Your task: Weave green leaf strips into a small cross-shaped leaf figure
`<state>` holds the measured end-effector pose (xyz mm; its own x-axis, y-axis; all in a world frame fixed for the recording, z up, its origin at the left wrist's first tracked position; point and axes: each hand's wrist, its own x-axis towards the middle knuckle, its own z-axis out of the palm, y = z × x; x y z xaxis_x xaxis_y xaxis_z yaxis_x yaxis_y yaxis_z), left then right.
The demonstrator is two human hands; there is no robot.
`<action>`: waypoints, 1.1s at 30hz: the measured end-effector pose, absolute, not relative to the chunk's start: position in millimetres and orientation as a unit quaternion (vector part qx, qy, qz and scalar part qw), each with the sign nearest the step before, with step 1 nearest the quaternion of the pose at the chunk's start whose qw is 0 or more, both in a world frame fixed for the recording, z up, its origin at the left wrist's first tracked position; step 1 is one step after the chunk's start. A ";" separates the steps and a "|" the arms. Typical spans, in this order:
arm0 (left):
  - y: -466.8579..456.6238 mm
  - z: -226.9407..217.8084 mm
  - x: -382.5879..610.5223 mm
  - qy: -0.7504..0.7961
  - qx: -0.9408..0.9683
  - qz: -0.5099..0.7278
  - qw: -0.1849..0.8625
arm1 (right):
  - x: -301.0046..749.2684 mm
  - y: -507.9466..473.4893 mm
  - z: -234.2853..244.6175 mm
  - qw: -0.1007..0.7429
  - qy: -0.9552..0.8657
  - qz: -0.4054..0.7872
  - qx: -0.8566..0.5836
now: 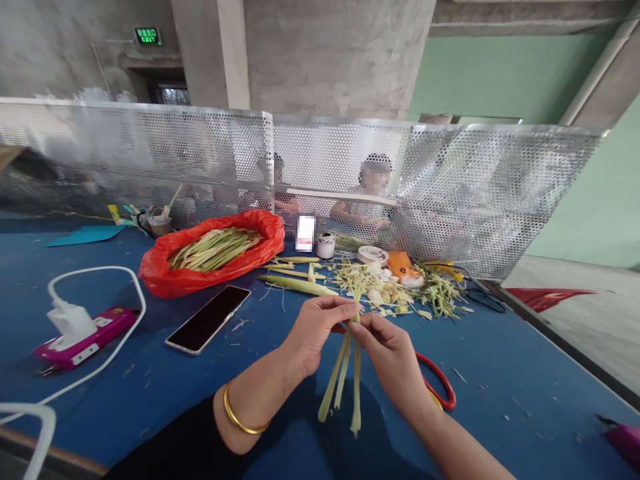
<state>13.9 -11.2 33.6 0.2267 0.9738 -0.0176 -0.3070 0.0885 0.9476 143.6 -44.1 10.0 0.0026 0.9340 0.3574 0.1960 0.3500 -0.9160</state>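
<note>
Left hand [317, 327] has thumb and fingers squeezed together on a little bunch of pale green leaf strips [357, 380], and the right hand [387, 347] is pinching the same bunch right beside it, just below. So both are closed up on the one spot, held above the near middle of the blue table [500, 373]. Three tails hang down from the pinch, spread apart, and shorter ends poke out the top. Can't make out how the strips cross under the fingertips, sorry.

If you're doing this bit, I'd let one hand do the clamping and free the other to adjust, one strip at a time. Tails fanned out like that seems smart, since they'd tangle less. Go easy too, I'd guess fibres like these split if you twist hard.

Just past the hands there's a scrap pile [375, 287], with a thick green stalk [300, 287] to its left. Red loop handle [451, 393] by the right forearm, maybe scissors. Further left: a dark phone [210, 320] lying flat, then a red bag [155, 273] full of more strips.
</note>
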 end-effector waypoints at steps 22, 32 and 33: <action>-23.4 45.4 16.5 0.380 0.626 0.559 0.389 | 149.2 -48.1 18.9 0.636 -0.530 0.304 -0.471; -24.2 45.4 22.5 0.366 0.517 0.549 0.545 | 150.4 -49.6 25.0 0.648 -0.507 0.371 -0.431; -23.8 44.3 23.6 0.361 0.476 0.538 0.595 | 150.2 -49.3 25.0 0.651 -0.497 0.391 -0.420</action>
